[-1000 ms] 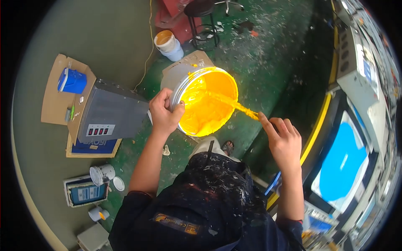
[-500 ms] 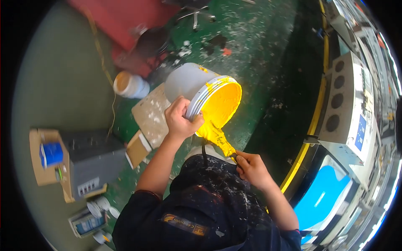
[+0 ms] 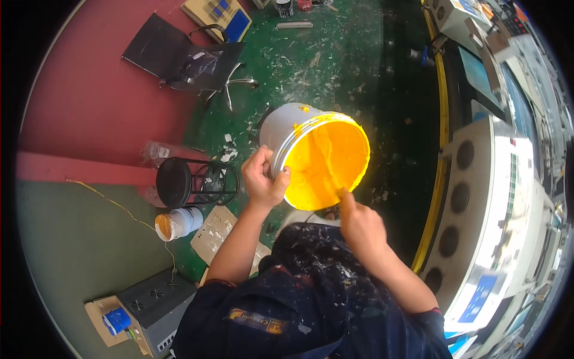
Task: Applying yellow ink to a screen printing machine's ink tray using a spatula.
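A white plastic bucket (image 3: 281, 122) is tilted on its side in front of me, its mouth turned toward the right and toward me. Thick yellow paint (image 3: 311, 158) coats its inner wall and smears the ridged rim. My left hand (image 3: 265, 181) is closed on the rim's left side, thumb at the inner edge. At the lower right of the mouth, my right hand (image 3: 363, 227) is closed round the spatula seen coated in yellow a moment earlier. Its handle is hidden by the fingers, and its blade cannot be told from the paint.
A black stool (image 3: 174, 181) and a smaller paint bucket (image 3: 190, 221) stand left. Behind them is a wheeled office chair (image 3: 206, 66). A stained board (image 3: 214, 233) lies on the green floor (image 3: 335, 54). Along the right runs a long machine (image 3: 472, 197) with a yellow edge rail (image 3: 442, 107).
The spatula has gone from below the bucket's rim into its mouth, my right hand rising to the rim. The bucket's mouth now faces me more. My view has shifted, showing the chair and stool.
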Tool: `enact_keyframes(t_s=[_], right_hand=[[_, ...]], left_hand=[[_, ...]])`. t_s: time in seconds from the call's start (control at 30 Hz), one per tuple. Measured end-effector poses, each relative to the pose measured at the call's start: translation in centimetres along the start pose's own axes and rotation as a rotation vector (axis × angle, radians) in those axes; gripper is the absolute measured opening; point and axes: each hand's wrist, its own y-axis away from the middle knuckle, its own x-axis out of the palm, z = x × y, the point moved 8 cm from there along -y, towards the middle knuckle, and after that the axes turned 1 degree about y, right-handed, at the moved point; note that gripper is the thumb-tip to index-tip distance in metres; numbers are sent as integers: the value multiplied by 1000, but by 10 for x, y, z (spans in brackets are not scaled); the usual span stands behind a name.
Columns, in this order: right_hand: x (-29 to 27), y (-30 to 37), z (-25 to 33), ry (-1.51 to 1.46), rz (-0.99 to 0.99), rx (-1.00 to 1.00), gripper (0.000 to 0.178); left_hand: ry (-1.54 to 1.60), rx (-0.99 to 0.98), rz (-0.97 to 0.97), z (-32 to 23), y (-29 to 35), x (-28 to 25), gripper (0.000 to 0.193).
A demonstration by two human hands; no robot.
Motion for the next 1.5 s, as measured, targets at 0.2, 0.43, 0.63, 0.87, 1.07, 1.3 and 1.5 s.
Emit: enact_keyframes(t_s=[0.2,0.43,0.63,0.87,1.07,1.3,1.5], right_hand=[[-110,-239,-58,-603,22,-56,25],[-141,-471,-161,-145,-94,126,20],[-157,-666,-188,-1857,201,504,26],[-379,-921,-316,-608,-263,4,31],[-516,-1113,-314,138,-532,-199,50],[-534,-1337,-370,212,-224,-320,55],[-636,-1532,-458,177,-239,-234,50]], left_hand=[[-62,-6,39,78,-177,69,28],[167,25,59,194,-444,177,34],[180,51,160,280,-651,286,35],[141,174,112,337,-911,385,30],[208,75,57,376,-1092,457,32],[282,87,-20,468,-1307,537,32],[279,40,15,571,-1489,656,29]])
